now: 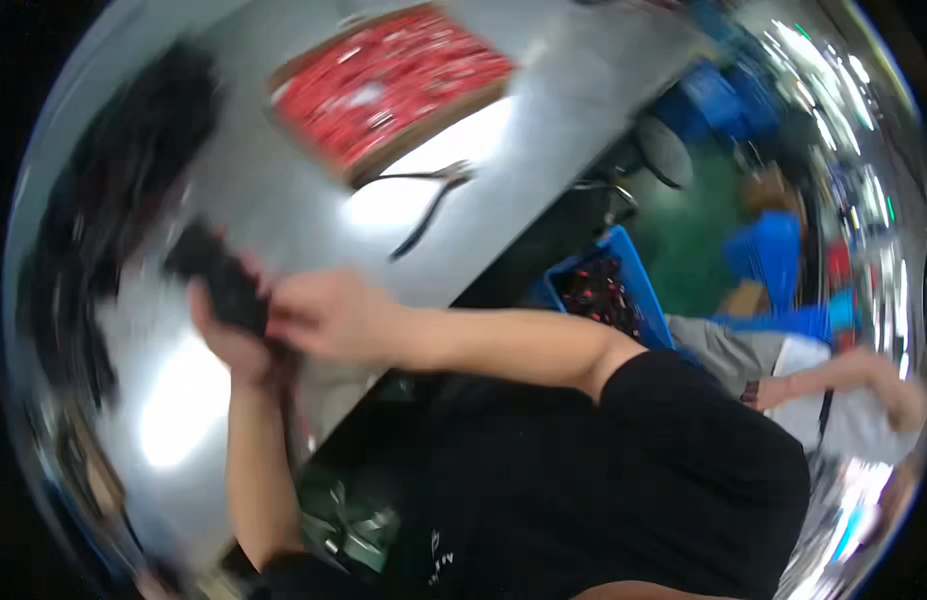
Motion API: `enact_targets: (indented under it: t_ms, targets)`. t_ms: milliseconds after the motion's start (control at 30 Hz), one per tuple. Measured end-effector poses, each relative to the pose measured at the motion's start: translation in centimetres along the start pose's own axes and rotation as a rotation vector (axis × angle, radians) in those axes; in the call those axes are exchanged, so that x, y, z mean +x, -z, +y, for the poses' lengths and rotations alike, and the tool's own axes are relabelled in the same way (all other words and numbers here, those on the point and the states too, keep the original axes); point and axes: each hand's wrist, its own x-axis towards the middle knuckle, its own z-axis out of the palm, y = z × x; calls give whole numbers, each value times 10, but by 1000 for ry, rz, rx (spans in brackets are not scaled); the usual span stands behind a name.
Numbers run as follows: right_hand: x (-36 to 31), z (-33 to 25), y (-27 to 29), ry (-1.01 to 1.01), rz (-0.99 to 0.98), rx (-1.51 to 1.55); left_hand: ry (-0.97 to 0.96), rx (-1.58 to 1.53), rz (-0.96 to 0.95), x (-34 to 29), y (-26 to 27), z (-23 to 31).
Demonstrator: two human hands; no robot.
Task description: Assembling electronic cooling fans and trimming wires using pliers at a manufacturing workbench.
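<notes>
My left hand (233,335) is wrapped round a dark, blocky black part (218,275), held above the metal table. Motion blur hides what kind of part it is. At its lower right side my right hand (318,315) has its fingers pinched together against it; whatever sits between those fingertips is too blurred to name. Beyond my hands, a pair of pliers (445,180) with dark handles lies spread on the table. A pile of black items (133,150) covers the table's left side.
A shallow cardboard box (433,128) full of small red pieces (383,80) stands at the far side of the metal table (543,130). Right of the table, a blue bin (638,275) holds dark and red parts. Another person (833,390) is at the far right.
</notes>
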Motion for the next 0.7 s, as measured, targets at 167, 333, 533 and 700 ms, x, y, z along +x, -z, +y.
enact_targets:
  t_ms: [167, 333, 533, 700]
  targets:
    - [-29, -10, 13, -129, 49, 107, -59, 494, 71, -19, -12, -7]
    - [-30, -11, 43, -613, -283, 668, -237, 1438, -182, -6, -42, -22]
    - [-29, 4, 20, -784, -329, 1307, -54, 1556, -100, -6, -60, -13]
    - [-76, -5, 84, -347, -284, 86, -266, 1909, -250, 7, -65, -43]
